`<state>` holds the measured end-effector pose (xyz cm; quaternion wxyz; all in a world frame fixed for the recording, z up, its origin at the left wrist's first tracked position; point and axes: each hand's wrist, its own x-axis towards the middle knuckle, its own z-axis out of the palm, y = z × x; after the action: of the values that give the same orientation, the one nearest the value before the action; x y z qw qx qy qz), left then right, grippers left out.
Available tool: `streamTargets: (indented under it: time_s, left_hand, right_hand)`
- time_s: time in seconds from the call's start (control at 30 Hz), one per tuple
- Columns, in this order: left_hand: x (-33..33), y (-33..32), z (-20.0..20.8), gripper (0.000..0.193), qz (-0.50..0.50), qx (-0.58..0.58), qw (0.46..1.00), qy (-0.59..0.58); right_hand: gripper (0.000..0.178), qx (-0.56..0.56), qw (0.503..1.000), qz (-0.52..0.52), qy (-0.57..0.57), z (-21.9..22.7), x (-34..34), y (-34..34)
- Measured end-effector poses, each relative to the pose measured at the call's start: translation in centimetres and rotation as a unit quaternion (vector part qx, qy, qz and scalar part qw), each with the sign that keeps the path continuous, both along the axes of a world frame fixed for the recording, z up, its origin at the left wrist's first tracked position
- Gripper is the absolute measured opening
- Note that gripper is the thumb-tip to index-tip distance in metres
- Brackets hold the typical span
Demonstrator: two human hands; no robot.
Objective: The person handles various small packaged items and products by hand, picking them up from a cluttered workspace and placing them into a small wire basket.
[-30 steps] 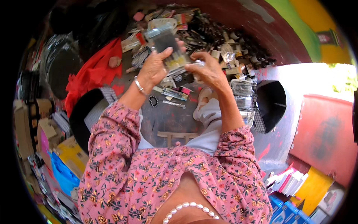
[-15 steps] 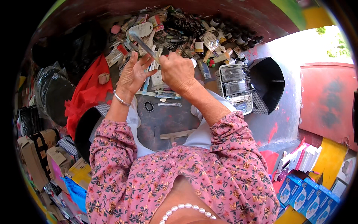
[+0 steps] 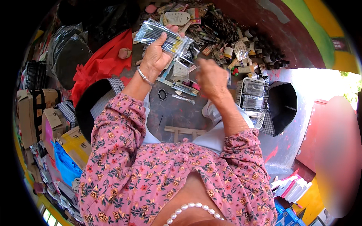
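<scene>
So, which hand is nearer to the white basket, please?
Right. The right hand is just left of the white basket; the left hand is farther left, holding a clear packet.

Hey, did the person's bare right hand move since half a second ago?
Yes. Judged against the white rectangular plastic basket, the bare right hand has moved rightward, closer to it.

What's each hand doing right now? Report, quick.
Left hand: closed, holding a clear packet.
Right hand: blurred; cannot tell whether it is open, closed or holding anything.
</scene>
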<state>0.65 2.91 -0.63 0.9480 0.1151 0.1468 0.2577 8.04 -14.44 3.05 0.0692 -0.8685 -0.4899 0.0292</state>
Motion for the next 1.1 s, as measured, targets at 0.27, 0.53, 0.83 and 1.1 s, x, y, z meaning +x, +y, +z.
streamTargets:
  time_s: [0.27,0.53,0.83,1.1]
  left_hand:
    - [0.8,-2.7,0.0,0.029,-0.089,-0.035,0.995,0.022]
    - [0.5,-1.8,2.5,0.039,-0.118,-0.021,0.985,-0.121]
    - [-0.1,-4.6,2.0,0.029,-0.239,0.203,0.935,0.166]
    - [-1.2,-6.0,2.8,0.049,-0.401,0.233,0.883,0.070]
  right_hand:
    - [0.018,0.490,0.858,0.071,0.134,3.3,-0.4,3.6]
    - [0.025,0.391,0.918,-0.045,0.056,-0.7,4.1,1.3]
    - [0.025,0.479,0.855,-0.003,0.200,4.2,2.7,2.8]
    - [0.019,0.416,0.906,-0.013,0.076,-0.3,7.8,4.3]
